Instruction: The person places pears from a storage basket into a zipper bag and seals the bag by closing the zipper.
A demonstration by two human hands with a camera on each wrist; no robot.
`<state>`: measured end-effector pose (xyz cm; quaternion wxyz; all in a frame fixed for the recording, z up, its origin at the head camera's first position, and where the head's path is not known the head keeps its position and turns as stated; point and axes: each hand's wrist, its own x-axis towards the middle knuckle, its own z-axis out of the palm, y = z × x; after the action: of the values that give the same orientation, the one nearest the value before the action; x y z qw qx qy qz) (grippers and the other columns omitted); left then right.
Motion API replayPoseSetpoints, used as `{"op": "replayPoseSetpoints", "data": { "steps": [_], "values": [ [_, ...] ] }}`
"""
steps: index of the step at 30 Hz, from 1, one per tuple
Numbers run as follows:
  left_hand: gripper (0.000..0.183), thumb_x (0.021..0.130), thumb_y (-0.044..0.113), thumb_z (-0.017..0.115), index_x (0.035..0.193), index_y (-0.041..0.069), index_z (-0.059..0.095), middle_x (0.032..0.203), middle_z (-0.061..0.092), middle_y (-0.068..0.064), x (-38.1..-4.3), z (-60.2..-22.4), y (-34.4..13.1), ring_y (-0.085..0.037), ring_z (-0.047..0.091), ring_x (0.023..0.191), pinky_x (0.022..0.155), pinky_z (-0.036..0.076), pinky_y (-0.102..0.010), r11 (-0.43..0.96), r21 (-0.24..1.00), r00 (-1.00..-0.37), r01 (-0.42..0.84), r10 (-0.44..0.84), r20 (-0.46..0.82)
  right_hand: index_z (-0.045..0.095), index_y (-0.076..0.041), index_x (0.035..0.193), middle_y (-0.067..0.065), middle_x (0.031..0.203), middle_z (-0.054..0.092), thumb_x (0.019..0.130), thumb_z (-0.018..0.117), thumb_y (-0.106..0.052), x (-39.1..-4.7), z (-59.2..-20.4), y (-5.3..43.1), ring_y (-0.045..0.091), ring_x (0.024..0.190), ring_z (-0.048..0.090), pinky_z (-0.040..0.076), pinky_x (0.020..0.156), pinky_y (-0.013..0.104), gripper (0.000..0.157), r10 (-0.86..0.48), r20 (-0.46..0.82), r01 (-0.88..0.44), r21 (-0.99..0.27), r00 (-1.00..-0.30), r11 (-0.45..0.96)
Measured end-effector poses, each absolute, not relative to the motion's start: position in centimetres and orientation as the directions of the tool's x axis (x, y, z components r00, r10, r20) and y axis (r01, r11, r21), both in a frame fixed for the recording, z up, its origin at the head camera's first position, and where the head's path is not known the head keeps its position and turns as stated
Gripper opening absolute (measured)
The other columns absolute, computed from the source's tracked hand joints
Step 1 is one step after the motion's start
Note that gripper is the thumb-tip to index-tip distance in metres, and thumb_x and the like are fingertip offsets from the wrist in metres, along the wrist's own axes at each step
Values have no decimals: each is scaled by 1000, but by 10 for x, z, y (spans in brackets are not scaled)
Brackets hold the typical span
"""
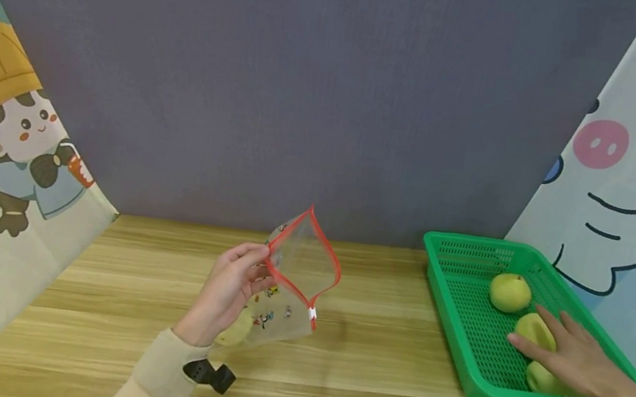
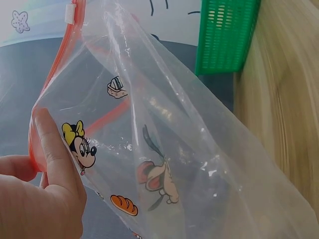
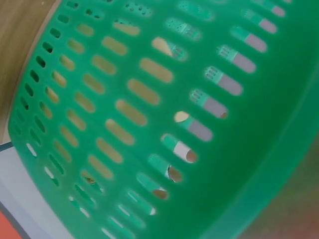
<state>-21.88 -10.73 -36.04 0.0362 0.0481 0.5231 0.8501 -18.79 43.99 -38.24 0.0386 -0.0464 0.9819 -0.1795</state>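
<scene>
In the head view my left hand [image 1: 229, 288] pinches the rim of a clear zip bag [image 1: 288, 322] with red edging and a white slider. Its mouth gapes toward the upper right. Cartoon prints cover the bag [image 2: 164, 124] in the left wrist view, where fingers hold the red edge. One yellow-green pear [image 1: 235, 330] shows low in the bag, partly behind the hand. Over the green basket [image 1: 449, 316], my right hand [image 1: 576, 357] spreads its thumb and fingers above a pear [image 1: 536, 329]; contact is unclear. Another pear [image 1: 545, 380] lies partly under this hand.
A further pear [image 1: 510, 293] sits farther back in the basket. The basket's slotted wall [image 3: 129, 109] fills the right wrist view and hides the right fingers. Wooden tabletop [image 1: 367, 359] lies between bag and basket, with a grey cloth backdrop [image 1: 335, 90] behind.
</scene>
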Motion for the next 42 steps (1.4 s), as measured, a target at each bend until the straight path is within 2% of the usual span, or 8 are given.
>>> {"op": "replayPoseSetpoints", "data": {
  "steps": [14,23,33,38,42],
  "values": [
    [13,102,13,63,107,1,62,92,67,-8,-219,-361,-108,-15,67,77,75,62,-30,-463,886,-993,-19,110,36,15,18,151,61,139,13,103,45,-56,-190,-392,449,82,118,16,23,85,89,93,-101,-102,-64,-320,-990,945],
    [9,102,12,63,104,4,64,89,65,-7,-218,-361,-108,-15,66,76,74,62,-29,-462,887,-994,-19,102,32,22,21,148,58,135,23,101,51,-57,-189,-396,449,80,115,27,30,81,87,96,-94,-123,-56,-285,-988,957],
    [11,102,12,63,106,2,64,90,66,-8,-218,-362,-108,-15,66,76,74,62,-29,-468,883,-995,-21,98,29,31,21,140,55,127,34,98,61,-53,-187,-397,449,72,109,41,45,75,72,91,-102,-157,-53,-288,-982,956],
    [12,102,12,62,107,1,63,90,66,-8,-218,-362,-108,-15,67,76,74,62,-29,-464,886,-995,-18,98,31,37,19,132,48,115,42,94,68,-51,-188,-397,451,58,97,54,50,69,59,85,-99,-172,-42,-310,-980,950],
    [13,102,13,62,108,0,62,90,65,-8,-218,-362,-108,-15,67,76,74,62,-30,-454,891,-994,-10,101,40,39,17,129,45,112,44,91,72,-48,-188,-398,451,53,96,55,51,68,58,82,-112,-185,-46,-325,-976,945]
  ]
}}
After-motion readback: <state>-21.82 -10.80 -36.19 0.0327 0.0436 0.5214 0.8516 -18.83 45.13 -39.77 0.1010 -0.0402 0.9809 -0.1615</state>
